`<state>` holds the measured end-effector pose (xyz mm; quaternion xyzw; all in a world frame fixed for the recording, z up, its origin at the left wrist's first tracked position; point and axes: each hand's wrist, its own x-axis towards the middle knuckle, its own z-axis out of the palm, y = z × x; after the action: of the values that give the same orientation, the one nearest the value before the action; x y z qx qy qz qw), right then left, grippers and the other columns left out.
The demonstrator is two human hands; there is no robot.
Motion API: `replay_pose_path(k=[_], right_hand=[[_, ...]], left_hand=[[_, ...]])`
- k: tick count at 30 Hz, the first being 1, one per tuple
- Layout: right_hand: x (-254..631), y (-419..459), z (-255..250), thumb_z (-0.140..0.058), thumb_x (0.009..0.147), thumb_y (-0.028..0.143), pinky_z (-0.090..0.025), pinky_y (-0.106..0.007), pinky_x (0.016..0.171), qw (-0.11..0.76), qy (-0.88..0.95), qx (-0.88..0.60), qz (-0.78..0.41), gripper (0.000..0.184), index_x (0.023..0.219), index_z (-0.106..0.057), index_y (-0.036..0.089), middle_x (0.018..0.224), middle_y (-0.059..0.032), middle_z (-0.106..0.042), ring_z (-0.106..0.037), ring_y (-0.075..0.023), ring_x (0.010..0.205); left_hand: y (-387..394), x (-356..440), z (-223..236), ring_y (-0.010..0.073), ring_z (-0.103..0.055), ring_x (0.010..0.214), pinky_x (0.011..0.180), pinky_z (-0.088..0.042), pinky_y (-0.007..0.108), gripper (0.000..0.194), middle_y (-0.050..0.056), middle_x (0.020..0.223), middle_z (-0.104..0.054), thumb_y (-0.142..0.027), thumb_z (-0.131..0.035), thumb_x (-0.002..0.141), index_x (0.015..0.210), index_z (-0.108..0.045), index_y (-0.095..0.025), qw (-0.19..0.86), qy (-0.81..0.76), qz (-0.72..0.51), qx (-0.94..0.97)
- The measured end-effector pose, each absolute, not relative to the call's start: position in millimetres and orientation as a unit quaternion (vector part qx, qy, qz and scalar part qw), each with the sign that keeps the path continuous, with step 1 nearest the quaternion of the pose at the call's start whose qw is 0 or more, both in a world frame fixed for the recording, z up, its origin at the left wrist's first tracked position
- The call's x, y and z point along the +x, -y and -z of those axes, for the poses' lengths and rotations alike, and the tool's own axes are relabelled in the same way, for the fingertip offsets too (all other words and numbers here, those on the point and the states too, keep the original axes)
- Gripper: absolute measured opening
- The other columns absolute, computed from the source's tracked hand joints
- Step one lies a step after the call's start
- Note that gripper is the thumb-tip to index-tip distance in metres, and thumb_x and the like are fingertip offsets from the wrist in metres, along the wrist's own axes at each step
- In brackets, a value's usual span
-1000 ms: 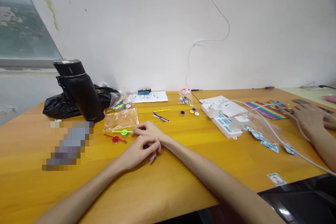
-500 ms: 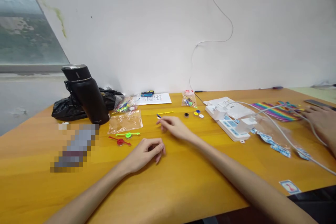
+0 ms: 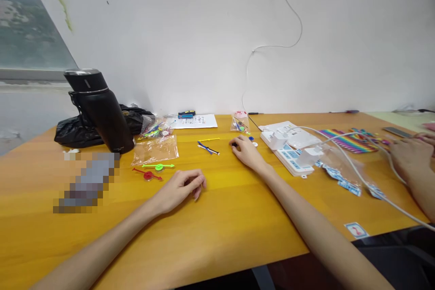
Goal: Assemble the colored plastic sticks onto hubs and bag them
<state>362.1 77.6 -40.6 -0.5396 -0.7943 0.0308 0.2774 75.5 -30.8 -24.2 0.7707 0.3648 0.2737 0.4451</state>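
My right hand (image 3: 247,150) reaches out over the yellow table (image 3: 238,217) to a cluster of small round caps. Its fingers curl down and pinch a small black cap (image 3: 234,144). A blue cap (image 3: 250,138) and a white cap (image 3: 254,144) lie just beyond the knuckles. My left hand (image 3: 180,188) rests on the table nearer me, fingers loosely curled with nothing in them. A green spinner stick (image 3: 158,166) and a red one (image 3: 148,175) lie to its left. Thin blue, white and yellow sticks (image 3: 208,147) lie between the two hands.
A black flask (image 3: 102,113) and a black bag (image 3: 76,132) stand at the back left, beside clear plastic bags (image 3: 155,150) of parts. A white power strip (image 3: 288,154) with cables lies to the right. Another person's hand (image 3: 408,156) rests at the far right near a rainbow strip (image 3: 346,141).
My right hand has moved right, from beside the green stick past the blue and white sticks to the small caps. My left hand has stayed where it was.
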Motion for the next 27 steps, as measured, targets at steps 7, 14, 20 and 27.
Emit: replay_pose_path(k=[7, 14, 20, 27], right_hand=[[332.1, -47.8, 12.3, -0.057, 0.096, 0.022, -0.052, -0.032, 0.087, 0.427, 0.810, -0.387, -0.107, 0.015, 0.110, -0.064, 0.019, 0.103, -0.0060, -0.065, -0.063, -0.0172, 0.092], [288.7, -4.5, 5.8, -0.061, 0.097, 0.028, -0.053, -0.032, 0.092, 0.389, 0.862, -0.253, -0.206, 0.020, 0.116, -0.064, 0.022, 0.109, -0.0058, -0.066, -0.065, -0.0174, 0.099], [283.8, -1.6, 8.6, -0.062, 0.095, 0.029, -0.052, -0.034, 0.099, 0.370, 0.834, -0.245, -0.329, 0.024, 0.119, -0.065, 0.024, 0.121, -0.0065, -0.064, -0.063, -0.0187, 0.113], [306.5, -38.9, 30.7, -0.055, 0.097, 0.027, -0.050, -0.031, 0.088, 0.422, 0.749, -0.445, -0.250, 0.018, 0.107, -0.067, 0.018, 0.110, -0.0069, -0.068, -0.065, -0.0169, 0.097]], left_hand=[[22.1, 75.3, 37.8, 0.0163, -0.061, 0.078, 0.064, -0.050, 0.027, 0.028, 0.006, 0.097, -0.067, -0.046, -0.050, 0.100, 0.112, -0.055, -0.021, 0.539, -0.346, -0.384, 0.665], [15.2, 74.0, 36.7, 0.0258, -0.064, 0.114, 0.085, -0.060, 0.039, 0.043, 0.011, 0.142, -0.054, -0.040, -0.068, 0.090, 0.127, -0.051, -0.027, 0.602, -0.323, -0.442, 0.582], [7.6, 70.6, 44.5, 0.0163, -0.069, 0.087, 0.092, -0.054, 0.036, 0.035, 0.004, 0.110, -0.068, -0.039, -0.072, 0.087, 0.112, -0.057, -0.020, 0.571, -0.359, -0.437, 0.595], [9.3, 74.6, 41.9, 0.0173, -0.068, 0.085, 0.083, -0.059, 0.037, 0.036, 0.005, 0.107, -0.066, -0.042, -0.075, 0.083, 0.107, -0.062, -0.019, 0.573, -0.380, -0.448, 0.571]])
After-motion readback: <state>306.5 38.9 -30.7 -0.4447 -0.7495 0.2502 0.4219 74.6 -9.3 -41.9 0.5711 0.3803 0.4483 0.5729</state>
